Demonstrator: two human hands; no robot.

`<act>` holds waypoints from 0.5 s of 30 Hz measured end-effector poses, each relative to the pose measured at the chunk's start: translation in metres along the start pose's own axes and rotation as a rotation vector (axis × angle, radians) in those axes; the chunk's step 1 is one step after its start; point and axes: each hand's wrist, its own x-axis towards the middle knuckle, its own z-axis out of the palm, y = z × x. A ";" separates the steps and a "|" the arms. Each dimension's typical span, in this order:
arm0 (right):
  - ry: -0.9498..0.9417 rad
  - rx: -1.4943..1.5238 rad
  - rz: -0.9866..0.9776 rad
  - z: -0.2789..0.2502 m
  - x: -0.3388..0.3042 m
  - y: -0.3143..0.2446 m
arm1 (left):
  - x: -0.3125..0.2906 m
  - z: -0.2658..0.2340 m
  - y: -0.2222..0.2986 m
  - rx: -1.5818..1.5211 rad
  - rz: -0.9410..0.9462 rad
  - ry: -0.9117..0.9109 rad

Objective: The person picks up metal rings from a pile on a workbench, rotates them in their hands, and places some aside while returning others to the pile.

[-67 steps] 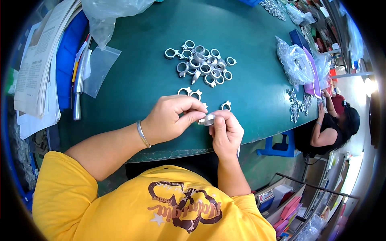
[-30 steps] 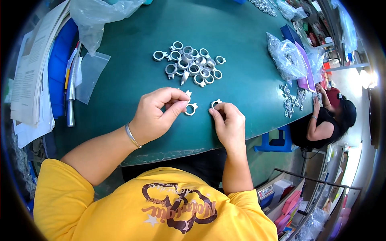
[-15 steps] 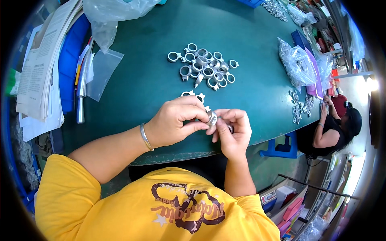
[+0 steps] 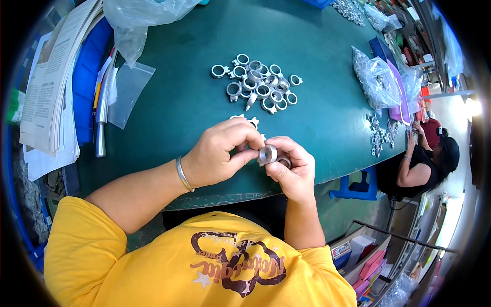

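Note:
A grey metal ring with a small lug stands between my two hands over the near edge of the green table. My left hand pinches it at its left side with thumb and bent fingers. From the right, my right hand grips the same ring with thumb and fingertips. A second metal ring is tucked in the right palm, partly hidden by the fingers. Just beyond my left hand lie a few more rings, mostly covered by it. Farther off is a loose pile of similar rings.
Papers, a blue tray, a metal rod and clear plastic bags lie at left. At right are bagged parts and small metal pieces. A person sits beyond a blue stool.
The ring between my hands has turned so its round opening now shows. My right hand has shifted slightly, and the ring in its palm shows more.

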 end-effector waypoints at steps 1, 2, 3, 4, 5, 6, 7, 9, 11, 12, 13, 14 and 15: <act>-0.021 -0.066 -0.073 -0.002 0.000 0.002 | 0.000 -0.001 0.001 -0.026 -0.060 0.024; -0.039 -0.080 -0.098 -0.003 0.001 0.002 | -0.001 -0.002 0.001 -0.053 -0.119 0.048; -0.040 -0.078 -0.097 -0.002 0.001 0.003 | -0.002 -0.001 0.000 -0.052 -0.121 0.048; -0.032 0.182 -0.087 -0.001 0.001 0.004 | -0.004 -0.001 -0.003 -0.106 -0.185 0.106; -0.024 0.443 -0.076 0.000 0.001 0.004 | -0.004 -0.002 -0.005 -0.159 -0.249 0.164; -0.071 0.677 -0.069 -0.006 0.003 0.005 | -0.003 -0.002 -0.003 -0.169 -0.280 0.215; 0.006 0.769 -0.046 -0.002 0.005 -0.005 | -0.002 -0.002 -0.003 -0.171 -0.298 0.274; -0.044 0.547 -0.068 -0.025 0.006 0.004 | 0.001 -0.004 -0.004 -0.174 -0.290 0.331; 0.175 -0.231 0.127 -0.009 0.008 -0.013 | -0.001 -0.003 -0.006 -0.187 -0.299 0.318; 0.091 -0.515 0.029 -0.001 0.013 -0.017 | -0.001 -0.003 -0.006 -0.208 -0.304 0.299; 0.001 -0.799 -0.073 0.006 0.018 -0.018 | -0.001 -0.002 -0.008 -0.206 -0.304 0.301; 0.001 -0.992 -0.101 0.011 0.019 -0.013 | -0.002 -0.002 -0.010 -0.166 -0.261 0.300; 0.019 -1.075 -0.109 0.017 0.020 -0.013 | -0.003 -0.001 -0.011 -0.126 -0.218 0.298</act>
